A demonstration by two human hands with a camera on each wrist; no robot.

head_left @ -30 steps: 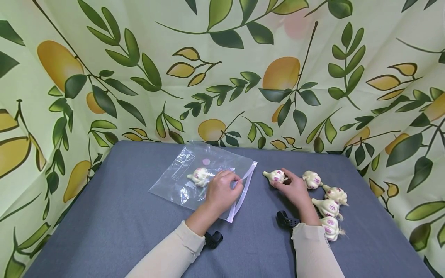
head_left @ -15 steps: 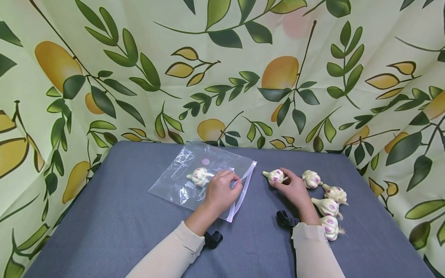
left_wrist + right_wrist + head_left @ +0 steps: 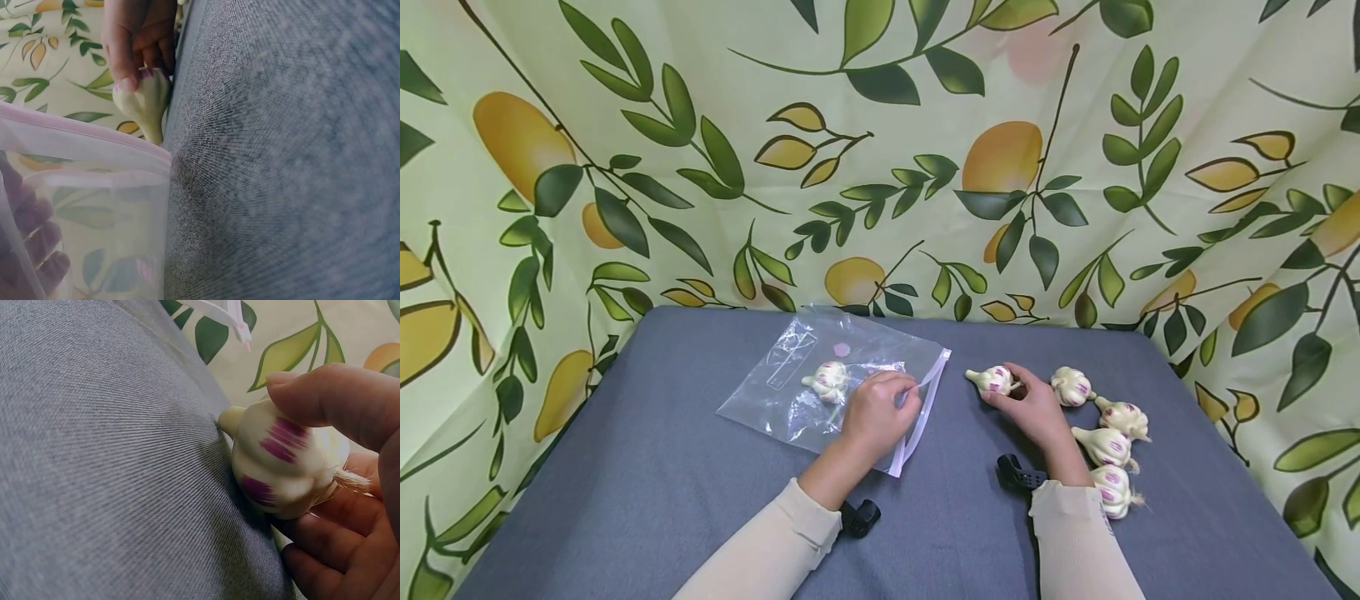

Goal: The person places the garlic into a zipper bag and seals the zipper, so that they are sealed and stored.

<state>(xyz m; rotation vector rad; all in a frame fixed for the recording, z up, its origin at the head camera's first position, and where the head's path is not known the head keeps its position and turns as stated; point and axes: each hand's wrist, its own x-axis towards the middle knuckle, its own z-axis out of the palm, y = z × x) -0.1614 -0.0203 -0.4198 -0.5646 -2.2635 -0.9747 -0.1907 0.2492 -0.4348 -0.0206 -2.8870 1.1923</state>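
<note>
A clear zip bag (image 3: 775,408) lies on the grey table, with one garlic bulb (image 3: 829,382) inside it. My left hand (image 3: 880,412) pinches the upper edge of the bag's mouth near the white zip strip (image 3: 917,433); in the left wrist view the fingers (image 3: 47,244) show through the plastic. Right of the bag, my right hand (image 3: 1033,408) grips a white and purple garlic bulb (image 3: 996,380) between thumb and fingers. Its stem points left toward the bag. In the right wrist view that garlic bulb (image 3: 281,459) appears close to the cloth, its root tuft toward the palm.
Several more garlic bulbs (image 3: 1108,448) lie in a curved row to the right of my right hand, one partly hidden by the right sleeve. A leaf-and-fruit patterned curtain (image 3: 887,167) rises behind the grey table (image 3: 625,467). Black wrist cameras (image 3: 861,518) sit on both wrists.
Both hands hold nearly the same pose, the left on the bag's mouth and the right on the garlic bulb. Only a slight shift of the head view shows.
</note>
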